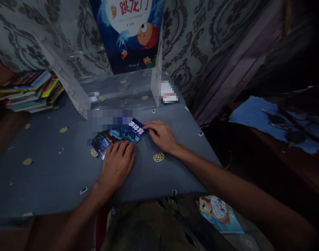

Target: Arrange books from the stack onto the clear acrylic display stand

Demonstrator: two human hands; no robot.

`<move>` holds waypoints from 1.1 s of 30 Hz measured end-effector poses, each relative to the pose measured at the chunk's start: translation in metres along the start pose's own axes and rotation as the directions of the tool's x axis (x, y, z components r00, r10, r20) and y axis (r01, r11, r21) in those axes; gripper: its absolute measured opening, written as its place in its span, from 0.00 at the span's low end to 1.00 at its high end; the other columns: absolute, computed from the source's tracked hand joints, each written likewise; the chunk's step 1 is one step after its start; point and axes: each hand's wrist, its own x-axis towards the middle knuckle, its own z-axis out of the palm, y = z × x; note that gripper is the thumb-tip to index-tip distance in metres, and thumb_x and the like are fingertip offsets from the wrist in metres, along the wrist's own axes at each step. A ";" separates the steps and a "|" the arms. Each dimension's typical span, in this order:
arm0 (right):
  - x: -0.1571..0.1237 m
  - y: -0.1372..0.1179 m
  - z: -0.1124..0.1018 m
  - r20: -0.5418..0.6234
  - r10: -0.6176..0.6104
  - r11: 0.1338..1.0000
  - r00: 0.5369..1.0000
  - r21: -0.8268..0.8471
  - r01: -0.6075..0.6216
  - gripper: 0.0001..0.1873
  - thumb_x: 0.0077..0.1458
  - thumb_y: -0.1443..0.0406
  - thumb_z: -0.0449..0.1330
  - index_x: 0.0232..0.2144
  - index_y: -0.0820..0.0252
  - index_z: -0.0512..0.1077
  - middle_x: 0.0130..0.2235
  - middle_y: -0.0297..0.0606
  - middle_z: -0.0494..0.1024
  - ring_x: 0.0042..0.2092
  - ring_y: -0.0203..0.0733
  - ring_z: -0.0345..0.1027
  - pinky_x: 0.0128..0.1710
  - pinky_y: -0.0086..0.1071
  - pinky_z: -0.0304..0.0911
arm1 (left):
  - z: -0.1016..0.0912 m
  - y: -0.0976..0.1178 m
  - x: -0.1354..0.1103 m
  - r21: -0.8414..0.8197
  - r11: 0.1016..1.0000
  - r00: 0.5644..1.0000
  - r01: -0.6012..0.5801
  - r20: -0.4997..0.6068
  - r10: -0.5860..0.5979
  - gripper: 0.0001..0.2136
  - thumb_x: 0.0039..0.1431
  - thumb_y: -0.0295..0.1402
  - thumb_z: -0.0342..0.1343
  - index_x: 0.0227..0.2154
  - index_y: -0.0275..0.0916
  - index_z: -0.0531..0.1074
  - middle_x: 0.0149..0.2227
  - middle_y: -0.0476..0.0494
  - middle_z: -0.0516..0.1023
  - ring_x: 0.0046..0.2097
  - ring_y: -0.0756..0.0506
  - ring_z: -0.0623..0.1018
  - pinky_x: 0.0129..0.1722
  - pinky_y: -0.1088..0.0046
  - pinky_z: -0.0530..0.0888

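Note:
A dark blue magazine with white Chinese lettering lies aslant on the patterned tablecloth. Its upper left part is hidden by a pixelated patch. My left hand rests flat on the lower edge of the cover, fingers stretched and slightly apart. At the upper right corner, my right hand has its fingers and thumb closed together on the edge. Just behind the magazine stands a clear acrylic rack, with a blue picture book showing orange fish upright in it.
A pile of books sits at the table's back left. Right of the rack lies a pixelated white item. Below the table's front edge, another picture book is on the floor. A blue cloth with dark objects lies at the right.

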 end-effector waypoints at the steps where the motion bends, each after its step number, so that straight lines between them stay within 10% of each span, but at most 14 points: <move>1: 0.001 0.002 -0.001 -0.015 0.051 0.998 0.999 0.040 -0.050 0.17 0.58 0.74 0.52 0.41 0.58 0.78 0.43 0.42 0.82 0.47 0.46 0.75 0.50 0.43 0.69 | 0.001 0.001 0.009 0.018 1.000 1.000 0.005 0.029 -0.006 0.13 0.68 0.32 0.51 0.51 0.33 0.72 0.50 0.35 0.78 0.51 0.37 0.75 0.50 0.58 0.72; 10: 0.003 0.011 0.002 -0.089 0.215 0.937 0.973 0.300 -0.179 0.22 0.59 0.73 0.48 0.53 0.58 0.71 0.44 0.42 0.82 0.43 0.42 0.78 0.47 0.41 0.73 | 0.003 0.007 0.054 0.155 0.987 0.949 0.048 0.302 -0.094 0.14 0.71 0.32 0.44 0.46 0.34 0.74 0.46 0.34 0.78 0.46 0.35 0.77 0.39 0.60 0.74; 23: 0.002 -0.001 -0.008 -0.154 0.139 0.975 0.978 0.195 -0.108 0.25 0.59 0.75 0.47 0.56 0.58 0.67 0.44 0.39 0.82 0.44 0.40 0.76 0.47 0.36 0.69 | 0.000 0.005 0.055 0.122 0.991 0.958 0.058 0.271 -0.090 0.15 0.71 0.31 0.43 0.43 0.35 0.76 0.44 0.35 0.80 0.44 0.38 0.78 0.36 0.66 0.74; 33: -0.004 -0.008 -0.004 0.011 0.125 0.992 0.992 -0.034 -0.124 0.26 0.57 0.76 0.51 0.57 0.58 0.69 0.39 0.39 0.79 0.43 0.43 0.72 0.46 0.38 0.68 | 0.012 0.002 0.045 0.123 0.992 0.991 0.012 0.133 -0.028 0.13 0.71 0.32 0.47 0.44 0.35 0.76 0.46 0.35 0.80 0.44 0.39 0.77 0.38 0.65 0.75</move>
